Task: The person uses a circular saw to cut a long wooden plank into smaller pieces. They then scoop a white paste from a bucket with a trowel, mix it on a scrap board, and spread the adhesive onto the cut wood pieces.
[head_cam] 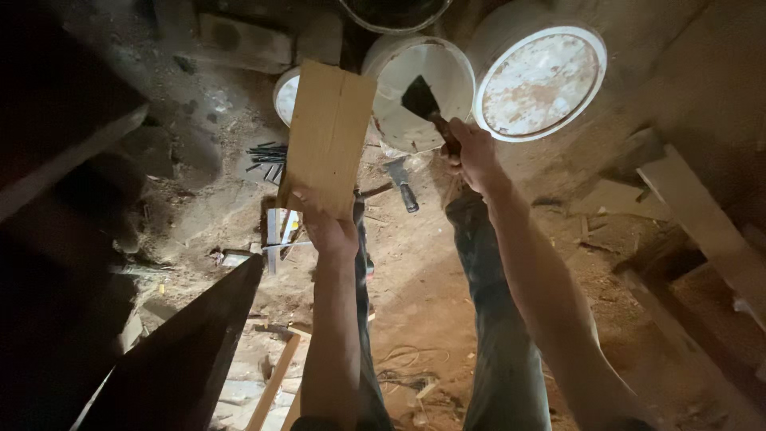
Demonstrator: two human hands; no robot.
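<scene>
1. A dusty dirt floor [415, 287] is lying beyond the fingers, glowing under a bright light.
2. Wooden planks [702, 223] are sitting right of the fingers.
3. Deep shadow is covering the left.

Both arms are bare all the way, no sleeves, no gloves, no watch or rings that I can spot on the left hand [329, 227] or the right hand [471, 152]. Legs are in dusty blue-grey jeans [499, 319], pretty faded and creased, with dirt smudges over the thighs. Feet are hidden up by the hands, so can't tell the footwear
</scene>
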